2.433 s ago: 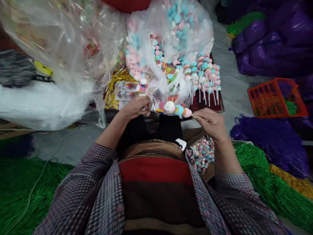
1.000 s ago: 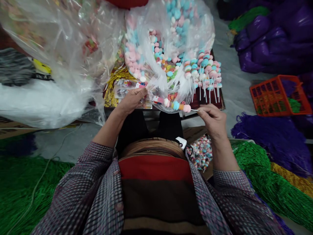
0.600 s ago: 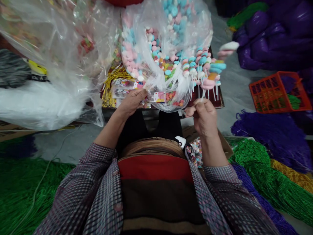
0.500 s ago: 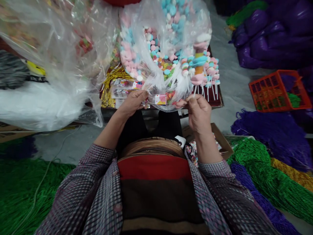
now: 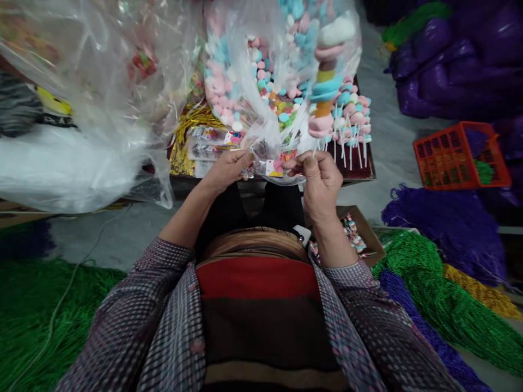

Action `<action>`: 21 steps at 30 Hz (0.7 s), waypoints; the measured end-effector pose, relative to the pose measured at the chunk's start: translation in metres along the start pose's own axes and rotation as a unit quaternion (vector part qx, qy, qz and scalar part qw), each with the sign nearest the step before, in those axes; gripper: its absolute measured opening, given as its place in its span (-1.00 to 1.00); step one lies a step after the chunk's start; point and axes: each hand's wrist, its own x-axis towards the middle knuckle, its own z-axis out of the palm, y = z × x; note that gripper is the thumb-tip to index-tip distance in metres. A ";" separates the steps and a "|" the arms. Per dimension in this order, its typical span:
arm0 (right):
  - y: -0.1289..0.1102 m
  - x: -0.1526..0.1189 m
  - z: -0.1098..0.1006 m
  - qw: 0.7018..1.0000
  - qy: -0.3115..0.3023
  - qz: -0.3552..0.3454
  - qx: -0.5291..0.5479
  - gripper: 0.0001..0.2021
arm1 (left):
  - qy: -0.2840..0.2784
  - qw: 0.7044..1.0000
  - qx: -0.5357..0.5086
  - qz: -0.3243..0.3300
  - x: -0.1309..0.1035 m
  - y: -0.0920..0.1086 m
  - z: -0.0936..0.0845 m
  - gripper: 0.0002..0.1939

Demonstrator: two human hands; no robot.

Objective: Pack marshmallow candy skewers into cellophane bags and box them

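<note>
Pinched in my right hand (image 5: 321, 174) is the white stick of a tall candy skewer (image 5: 326, 92), which stands upright with pink, blue, orange and white pieces. My left hand (image 5: 231, 167) has thumb and fingers pressed together on the edge of a small clear wrapper (image 5: 259, 151). A wrapper label (image 5: 274, 168) with yellow and pink print shows between the hands. Behind them lie plastic bags of pink, blue and white candies (image 5: 220, 90). More candy sticks (image 5: 353, 117) lie to the right of the skewer, on the dark red table (image 5: 363, 173).
Gold ties (image 5: 182, 158) and flat clear packets (image 5: 204, 149) lie left of my left hand. Large clear bags (image 5: 102, 98) cover the left side. A cardboard box (image 5: 373, 253) sits below right, an orange crate (image 5: 445, 158) farther right, with green and purple strands (image 5: 425, 272) on the floor.
My right hand has moved left, toward my left hand, bringing the skewer with it. The skewer now looks larger and stands apart from the other candy sticks.
</note>
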 end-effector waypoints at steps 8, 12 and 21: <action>0.006 -0.004 0.002 0.995 -0.095 0.028 0.028 -0.62 | 0.006 1.000 -0.003 -0.003 0.002 -0.007 0.002 -0.46; 0.005 -0.004 -0.004 0.983 -0.135 0.075 0.100 -0.57 | -0.003 0.999 0.038 0.030 0.004 -0.009 0.000 -0.46; 0.006 -0.001 -0.003 0.978 -0.169 0.085 0.086 -0.54 | 0.027 0.996 0.069 0.052 0.008 -0.012 0.004 -0.56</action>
